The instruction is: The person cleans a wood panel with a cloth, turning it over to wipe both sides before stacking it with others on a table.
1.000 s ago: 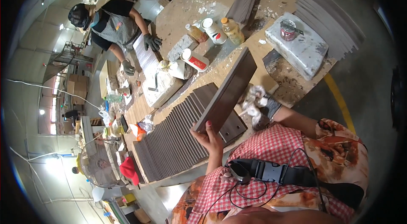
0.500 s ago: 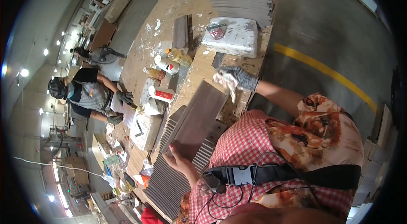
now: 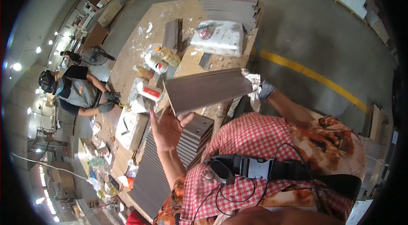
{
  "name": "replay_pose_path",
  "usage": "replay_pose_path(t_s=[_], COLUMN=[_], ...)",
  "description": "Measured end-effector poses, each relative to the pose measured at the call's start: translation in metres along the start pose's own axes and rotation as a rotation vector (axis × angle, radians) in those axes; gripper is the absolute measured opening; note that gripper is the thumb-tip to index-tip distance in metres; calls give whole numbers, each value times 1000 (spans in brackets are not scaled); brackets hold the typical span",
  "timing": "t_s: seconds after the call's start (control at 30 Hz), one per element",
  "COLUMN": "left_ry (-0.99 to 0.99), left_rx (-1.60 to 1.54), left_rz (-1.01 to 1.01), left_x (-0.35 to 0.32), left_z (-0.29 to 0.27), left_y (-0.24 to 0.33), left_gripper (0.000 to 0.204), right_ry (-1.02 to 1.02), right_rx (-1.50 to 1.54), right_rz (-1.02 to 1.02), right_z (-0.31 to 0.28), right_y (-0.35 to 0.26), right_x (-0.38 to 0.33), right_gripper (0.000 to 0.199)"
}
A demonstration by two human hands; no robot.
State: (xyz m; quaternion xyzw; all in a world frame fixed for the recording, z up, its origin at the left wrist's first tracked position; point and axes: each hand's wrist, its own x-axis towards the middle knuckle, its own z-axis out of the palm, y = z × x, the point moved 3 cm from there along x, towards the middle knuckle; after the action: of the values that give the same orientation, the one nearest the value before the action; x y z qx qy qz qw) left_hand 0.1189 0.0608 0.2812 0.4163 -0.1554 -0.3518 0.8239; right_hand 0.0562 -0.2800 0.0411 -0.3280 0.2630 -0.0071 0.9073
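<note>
A long dark-brown plank [image 3: 207, 89] sits in the centre of the frame, held up above the workbench [image 3: 127, 59]. Its long axis runs roughly left to right, the right end tipped slightly upward toward the upper right, its broad face turned up to the camera. The left hand [image 3: 168, 129], bare, supports the plank's lower left corner from beneath, palm up, fingers spread and curled against the edge. The right hand [image 3: 262, 89], in a grey glove with a white rag bunched at it, grips the plank's right end, fingers closed on it.

Below the plank, in the lower left of the frame, a stack of matching dark planks [image 3: 170, 161] lies fanned in many overlapping pieces, too many to count. A second pile of grey boards [image 3: 231, 6] rests at the top centre, and one white wrapped bundle [image 3: 219, 38] lies just below it. About four bottles and cans [image 3: 155, 65] stand left of the plank. At the far left one co-worker [image 3: 76, 91] in a dark cap and gloves leans over the bench.

The bench top is bare, paint-spattered wood board. The room is a large workshop with a grey concrete floor [image 3: 323, 38] crossed by one yellow line [image 3: 314, 78], with ceiling lamps along the left edge.
</note>
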Motion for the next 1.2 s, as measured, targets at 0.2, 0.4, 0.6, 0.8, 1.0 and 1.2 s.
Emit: replay_pose_path(t_s=[0.2,0.4,0.6,0.8,1.0,1.2], left_ry=[-488,-179,-149,-64,287,452], left_rx=[424,515,535,656,753,809], left_rz=[-252,-110,-30,-11,-182,-233], left_x=[14,57,158,215,202,201], left_z=[54,47,92,117,75,90], left_y=[-35,-46,-74,-87,-97,-87], left_gripper=[102,86,78,83,82,73], right_ry=[-816,-751,-659,-98,144,478], right_rx=[473,613,628,382,612,274], right_rz=[22,-268,-453,-639,-949,-1059], right_z=[-11,-38,-97,-193,-257,-236], right_y=[-53,-180,-314,-445,-502,-480], right_x=[-17,-17,2,34,105,177], right_gripper=[34,51,36,23,13,29])
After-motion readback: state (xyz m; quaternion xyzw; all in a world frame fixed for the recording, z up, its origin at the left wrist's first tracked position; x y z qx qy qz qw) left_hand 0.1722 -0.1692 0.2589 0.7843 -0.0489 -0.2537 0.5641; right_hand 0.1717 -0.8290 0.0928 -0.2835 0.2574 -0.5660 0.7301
